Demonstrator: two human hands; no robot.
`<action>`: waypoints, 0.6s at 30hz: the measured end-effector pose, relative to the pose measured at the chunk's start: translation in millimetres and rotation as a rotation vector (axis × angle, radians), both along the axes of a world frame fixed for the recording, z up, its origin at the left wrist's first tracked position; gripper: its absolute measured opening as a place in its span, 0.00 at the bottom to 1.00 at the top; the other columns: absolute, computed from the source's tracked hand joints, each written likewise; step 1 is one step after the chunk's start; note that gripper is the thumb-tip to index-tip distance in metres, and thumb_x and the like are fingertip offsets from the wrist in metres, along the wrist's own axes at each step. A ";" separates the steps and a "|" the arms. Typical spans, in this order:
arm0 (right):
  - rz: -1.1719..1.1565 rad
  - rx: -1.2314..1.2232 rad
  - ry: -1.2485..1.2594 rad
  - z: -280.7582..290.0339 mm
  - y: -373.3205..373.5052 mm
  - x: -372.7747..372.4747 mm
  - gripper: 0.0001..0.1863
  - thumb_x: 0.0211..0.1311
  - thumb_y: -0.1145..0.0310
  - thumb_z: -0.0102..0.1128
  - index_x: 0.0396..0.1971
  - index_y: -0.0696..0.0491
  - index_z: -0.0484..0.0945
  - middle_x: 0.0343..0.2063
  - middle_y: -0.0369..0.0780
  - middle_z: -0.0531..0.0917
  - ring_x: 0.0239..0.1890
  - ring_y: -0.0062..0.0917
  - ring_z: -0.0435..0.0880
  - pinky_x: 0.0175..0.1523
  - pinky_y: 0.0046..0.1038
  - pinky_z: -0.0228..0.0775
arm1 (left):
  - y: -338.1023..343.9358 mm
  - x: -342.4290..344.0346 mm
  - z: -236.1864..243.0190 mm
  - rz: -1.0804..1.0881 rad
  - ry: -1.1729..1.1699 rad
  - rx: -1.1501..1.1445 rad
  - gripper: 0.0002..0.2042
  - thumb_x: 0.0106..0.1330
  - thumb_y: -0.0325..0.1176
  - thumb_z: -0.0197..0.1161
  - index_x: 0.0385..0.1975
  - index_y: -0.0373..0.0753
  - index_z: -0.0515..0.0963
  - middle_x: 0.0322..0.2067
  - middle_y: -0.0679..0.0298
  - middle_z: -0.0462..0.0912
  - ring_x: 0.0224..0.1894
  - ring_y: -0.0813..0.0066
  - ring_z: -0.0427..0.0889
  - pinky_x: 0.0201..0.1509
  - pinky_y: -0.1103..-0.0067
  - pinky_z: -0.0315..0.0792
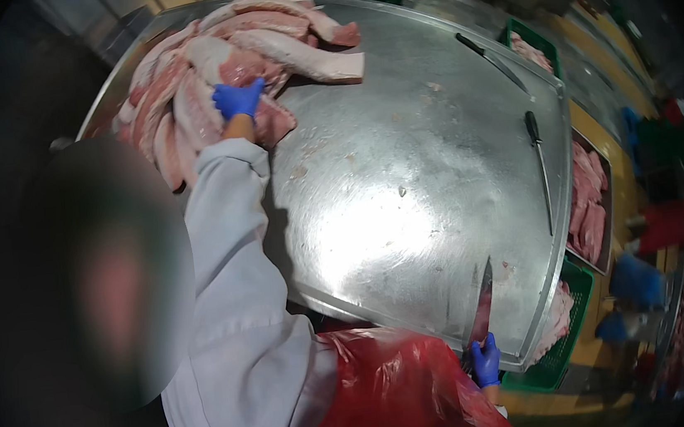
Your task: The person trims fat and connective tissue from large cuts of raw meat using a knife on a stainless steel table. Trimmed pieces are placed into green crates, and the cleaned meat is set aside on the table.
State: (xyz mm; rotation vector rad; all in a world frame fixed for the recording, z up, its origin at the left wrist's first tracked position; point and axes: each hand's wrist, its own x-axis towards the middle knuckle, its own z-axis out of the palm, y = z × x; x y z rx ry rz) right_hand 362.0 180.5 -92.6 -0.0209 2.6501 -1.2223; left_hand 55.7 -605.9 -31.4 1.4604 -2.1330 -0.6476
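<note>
Pork slabs [203,78], a large heap, lie at the far left of the steel table [408,206]; pale rind and pink flesh overlap in layers, and the heap looks untrimmed as far as can be seen. One long slab [304,55] lies at the heap's right edge, stretched toward the table's middle.

Table middle and near side: bare metal with only small scraps and wet smears, no slab laid out for cutting. Judgement: work on the heap has barely started or is between pieces; most of the meat is yet to be drawn.

Trimmed pieces [587,204] fill a metal tray off the table's right edge, and a green crate [560,349] at the near right holds more meat, so some output is done.

Left hand [238,99], blue-gloved, arm stretched far, rests on top of the heap with fingers curled over a slab; a firm grasp cannot be confirmed.

Right hand [486,361], blue-gloved, is closed around the handle of a knife [482,307] at the near edge, blade pointing away over the table.

Two spare knives lie at the right: one [541,167] along the edge, one [493,60] farther off.
</note>
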 end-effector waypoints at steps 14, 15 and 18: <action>-0.129 0.374 -0.152 88.5 -56.6 26.9 0.17 0.66 0.60 0.58 0.48 0.54 0.72 0.28 0.47 0.83 0.32 0.48 0.82 0.38 0.43 0.73 | -183.4 -123.6 -29.2 -0.464 -0.500 -0.254 0.37 0.50 0.58 0.64 0.57 0.41 0.66 0.51 0.45 0.68 0.51 0.51 0.68 0.54 0.63 0.65; -0.165 0.353 -0.141 81.9 -60.0 36.5 0.17 0.66 0.60 0.58 0.48 0.54 0.72 0.28 0.47 0.83 0.32 0.48 0.82 0.38 0.43 0.73 | -199.2 -120.0 -32.2 -0.542 -0.492 -0.328 0.33 0.53 0.56 0.63 0.54 0.41 0.68 0.48 0.46 0.70 0.48 0.52 0.70 0.51 0.64 0.66; -0.234 0.251 -0.160 70.6 -63.2 46.0 0.15 0.66 0.59 0.58 0.44 0.55 0.72 0.28 0.47 0.83 0.31 0.47 0.82 0.37 0.42 0.73 | -245.4 -82.7 -28.0 -0.833 -0.433 -0.622 0.20 0.60 0.48 0.60 0.47 0.41 0.74 0.39 0.47 0.75 0.39 0.53 0.75 0.42 0.65 0.70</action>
